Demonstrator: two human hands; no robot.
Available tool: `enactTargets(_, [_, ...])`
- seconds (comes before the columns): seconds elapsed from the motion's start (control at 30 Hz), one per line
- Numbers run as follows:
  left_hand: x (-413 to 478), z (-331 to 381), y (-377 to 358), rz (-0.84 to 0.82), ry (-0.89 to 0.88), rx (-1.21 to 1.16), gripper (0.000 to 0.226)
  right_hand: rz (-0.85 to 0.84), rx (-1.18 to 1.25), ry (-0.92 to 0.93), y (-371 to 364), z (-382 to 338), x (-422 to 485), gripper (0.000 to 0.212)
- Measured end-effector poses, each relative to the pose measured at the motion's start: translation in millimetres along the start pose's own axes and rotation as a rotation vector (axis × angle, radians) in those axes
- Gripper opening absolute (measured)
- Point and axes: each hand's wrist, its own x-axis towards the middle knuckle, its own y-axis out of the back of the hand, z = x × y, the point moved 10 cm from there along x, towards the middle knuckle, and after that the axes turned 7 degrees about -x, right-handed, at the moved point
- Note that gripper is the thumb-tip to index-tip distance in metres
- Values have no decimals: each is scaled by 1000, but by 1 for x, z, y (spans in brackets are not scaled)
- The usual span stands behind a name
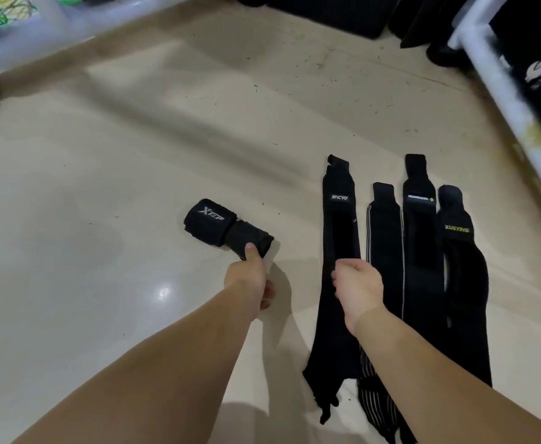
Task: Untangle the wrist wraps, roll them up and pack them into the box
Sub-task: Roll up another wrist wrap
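Wraps lay on the pale floor [102, 219]. 1 rolled wrap [227, 227], marked XTEP, had the left hand [250, 274] gripping its near end, thumb on top. Right of the rolled wrap, 4 flat wraps [419, 251] lay side by side. The right hand [357, 283] sat over the closest one, fingers curled; whether it held anything was unclear.

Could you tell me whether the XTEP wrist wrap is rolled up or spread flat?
Rolled up: the XTEP wrist wrap is a compact roll gripped by the left hand, unlike the four flat wraps beside it.
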Motion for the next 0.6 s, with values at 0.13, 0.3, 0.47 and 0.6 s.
enactTargets(0.13, [-12,-21,-26,-54,-124,162,52,85,-188,82,28,8,4,54])
enactTargets(0.3, [-40,-23,-87,-259,-301,372,26,-244,-60,-81,14,30,-5,53])
enactTargets(0.47, [-58,-11,-120,-374,-284,273,56,-284,55,-133,16,41,2,55])
enactTargets(0.6, [-49,-13,-121,-311,-236,293,70,-247,55,-165,27,49,16,45])
